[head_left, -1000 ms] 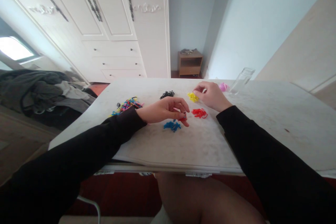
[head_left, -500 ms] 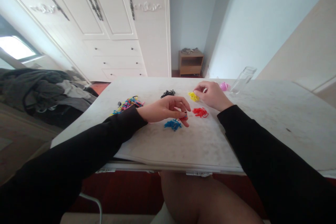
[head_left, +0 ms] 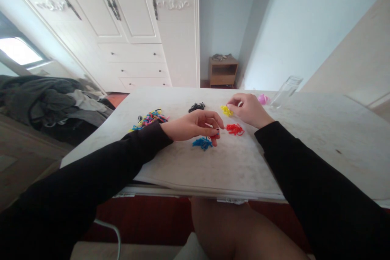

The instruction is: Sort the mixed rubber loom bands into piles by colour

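My left hand (head_left: 199, 125) hovers over the table with curled fingers, pinching a few small rubber bands (head_left: 214, 136) in red and dark colours. Just under it lies a heap of blue rubber bands (head_left: 201, 143). Thumb and fingertips of my right hand (head_left: 246, 109) are pressed together at the edge of the yellow rubber bands (head_left: 226, 110); whatever is between them is hidden. Red rubber bands (head_left: 234, 129) lie between my hands, and black ones (head_left: 196, 107) sit behind the left. A mixed-colour pile of rubber bands (head_left: 150, 119) is by my left sleeve.
On the white table (head_left: 207, 174), a clear glass bottle (head_left: 283, 93) leans at the back right beside a pink object (head_left: 263, 99). Dark clothes (head_left: 55, 105) are heaped to the left. A white wardrobe (head_left: 134, 61) and a small wooden cabinet (head_left: 223, 72) stand beyond.
The whole view has shifted slightly. Both hands keep nearly the same places over the piles, the left still holding its bands and the right still at the yellow heap.
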A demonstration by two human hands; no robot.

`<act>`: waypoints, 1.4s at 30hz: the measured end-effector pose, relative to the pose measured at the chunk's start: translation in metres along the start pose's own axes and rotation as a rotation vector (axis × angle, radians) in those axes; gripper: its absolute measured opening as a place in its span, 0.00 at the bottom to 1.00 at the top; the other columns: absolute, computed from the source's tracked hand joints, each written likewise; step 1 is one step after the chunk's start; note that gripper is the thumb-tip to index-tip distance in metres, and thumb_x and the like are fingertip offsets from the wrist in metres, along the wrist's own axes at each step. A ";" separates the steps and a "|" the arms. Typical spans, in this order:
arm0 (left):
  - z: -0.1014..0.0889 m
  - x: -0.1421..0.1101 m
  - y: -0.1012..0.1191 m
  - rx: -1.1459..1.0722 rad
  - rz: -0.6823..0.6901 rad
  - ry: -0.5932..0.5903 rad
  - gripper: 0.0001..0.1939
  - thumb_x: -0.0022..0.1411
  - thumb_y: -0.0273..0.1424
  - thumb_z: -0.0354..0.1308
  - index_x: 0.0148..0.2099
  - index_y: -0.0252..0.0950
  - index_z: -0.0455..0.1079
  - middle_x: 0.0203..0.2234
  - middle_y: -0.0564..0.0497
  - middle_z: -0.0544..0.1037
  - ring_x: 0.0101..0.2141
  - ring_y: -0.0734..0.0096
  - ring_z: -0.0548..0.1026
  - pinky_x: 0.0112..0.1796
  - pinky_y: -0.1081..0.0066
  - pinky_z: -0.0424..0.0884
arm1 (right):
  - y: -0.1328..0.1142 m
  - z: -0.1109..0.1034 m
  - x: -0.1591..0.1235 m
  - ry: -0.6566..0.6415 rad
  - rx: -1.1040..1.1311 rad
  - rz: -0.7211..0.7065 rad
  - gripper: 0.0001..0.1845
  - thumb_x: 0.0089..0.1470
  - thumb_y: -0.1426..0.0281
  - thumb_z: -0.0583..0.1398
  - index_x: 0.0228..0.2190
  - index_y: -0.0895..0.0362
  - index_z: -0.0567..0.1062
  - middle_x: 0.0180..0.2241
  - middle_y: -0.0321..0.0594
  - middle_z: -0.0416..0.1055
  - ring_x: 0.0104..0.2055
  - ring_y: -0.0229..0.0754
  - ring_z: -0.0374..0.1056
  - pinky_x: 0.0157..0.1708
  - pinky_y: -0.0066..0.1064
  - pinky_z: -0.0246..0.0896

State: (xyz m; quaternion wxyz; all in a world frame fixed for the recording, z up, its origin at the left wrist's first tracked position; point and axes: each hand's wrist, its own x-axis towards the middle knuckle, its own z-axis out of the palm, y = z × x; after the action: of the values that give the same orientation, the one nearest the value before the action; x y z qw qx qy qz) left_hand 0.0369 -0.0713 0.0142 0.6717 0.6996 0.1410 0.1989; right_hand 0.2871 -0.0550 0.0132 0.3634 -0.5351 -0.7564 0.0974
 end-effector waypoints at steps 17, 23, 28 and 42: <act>-0.001 0.002 0.001 -0.012 0.041 0.034 0.17 0.61 0.38 0.76 0.40 0.33 0.74 0.33 0.48 0.82 0.29 0.76 0.81 0.33 0.74 0.76 | 0.000 -0.001 -0.001 -0.029 -0.004 -0.014 0.07 0.52 0.71 0.63 0.25 0.57 0.79 0.26 0.40 0.76 0.30 0.41 0.69 0.34 0.35 0.60; -0.001 0.001 0.000 -0.009 0.070 0.063 0.16 0.61 0.36 0.76 0.40 0.32 0.74 0.31 0.50 0.82 0.30 0.77 0.80 0.36 0.74 0.76 | 0.003 0.000 0.000 -0.036 0.001 -0.024 0.07 0.52 0.70 0.63 0.25 0.58 0.80 0.26 0.40 0.77 0.30 0.41 0.68 0.33 0.35 0.60; 0.002 0.005 0.000 -0.078 0.138 0.214 0.16 0.60 0.35 0.76 0.40 0.33 0.73 0.31 0.51 0.81 0.29 0.77 0.79 0.34 0.74 0.76 | -0.006 0.000 -0.003 -0.074 0.040 -0.053 0.07 0.52 0.71 0.63 0.25 0.58 0.80 0.26 0.40 0.77 0.29 0.41 0.68 0.33 0.35 0.60; -0.004 0.011 0.003 -0.207 0.270 0.608 0.13 0.59 0.26 0.74 0.40 0.35 0.72 0.28 0.57 0.79 0.26 0.82 0.77 0.33 0.78 0.73 | -0.051 0.009 -0.020 -0.588 0.177 -0.298 0.02 0.48 0.72 0.72 0.25 0.55 0.85 0.29 0.36 0.75 0.31 0.38 0.67 0.35 0.32 0.63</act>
State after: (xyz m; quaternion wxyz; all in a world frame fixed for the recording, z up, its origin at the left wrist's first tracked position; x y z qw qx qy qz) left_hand 0.0445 -0.0624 0.0182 0.6340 0.5488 0.2197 0.4987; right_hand 0.2467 -0.0909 0.0250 0.1849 -0.3340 -0.8873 0.2589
